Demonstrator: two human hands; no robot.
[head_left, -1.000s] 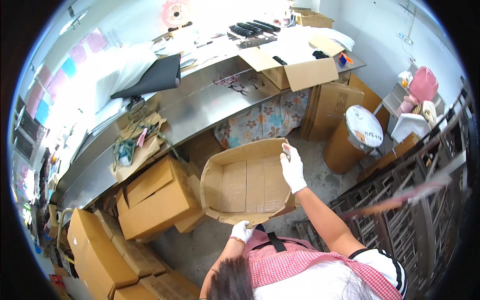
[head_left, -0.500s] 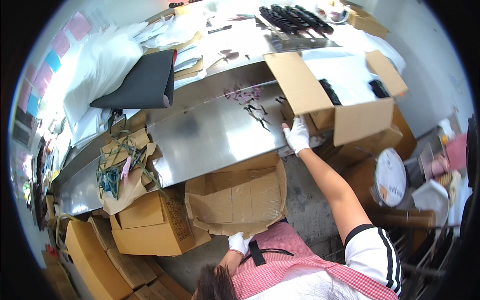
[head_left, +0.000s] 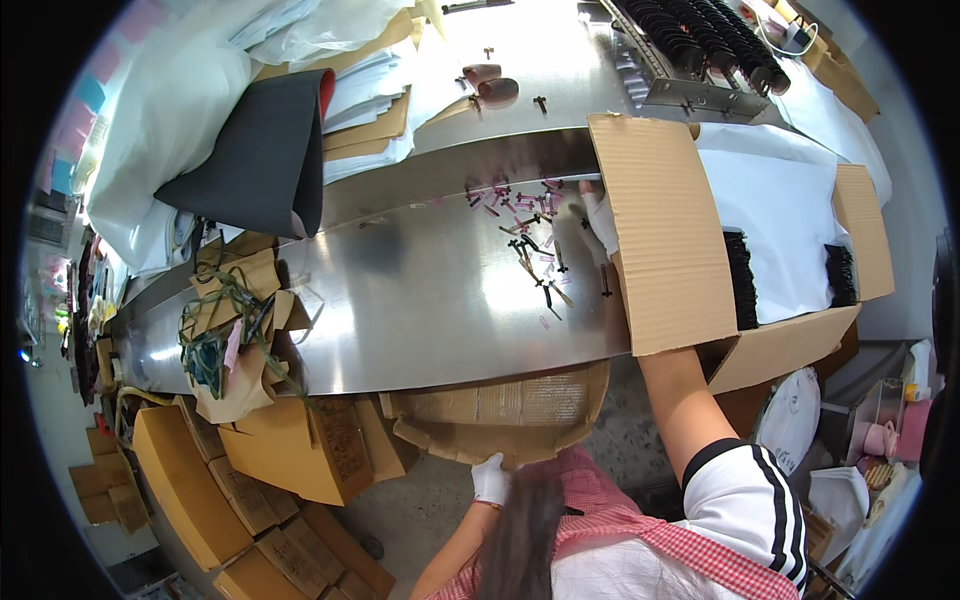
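Note:
My left hand (head_left: 490, 480), in a white glove, grips the near rim of a shallow, worn cardboard box (head_left: 500, 400) below the bench edge. My right hand (head_left: 601, 220), also in a white glove, reaches over the steel bench beside an open carton (head_left: 665, 240). The carton's left flap hides part of this hand; a bare digit shows stretched out, and I see nothing held. Just left of it lie several small black and pink pin-like pieces (head_left: 535, 225). White sheeting (head_left: 775, 210) and black bristly rows fill the carton.
A dark grey sheet (head_left: 255, 150) overhangs the bench at left, near green straps on crumpled brown paper (head_left: 230, 335). Stacked cartons (head_left: 290, 450) stand below left. A rack of black coiled rows (head_left: 690, 45) sits at far right. A white round lid (head_left: 790, 420) is lower right.
The view has shifted closer to the bench. My right hand has moved from the carton's near corner farther in behind its left flap. My left hand stays on the shallow box's rim.

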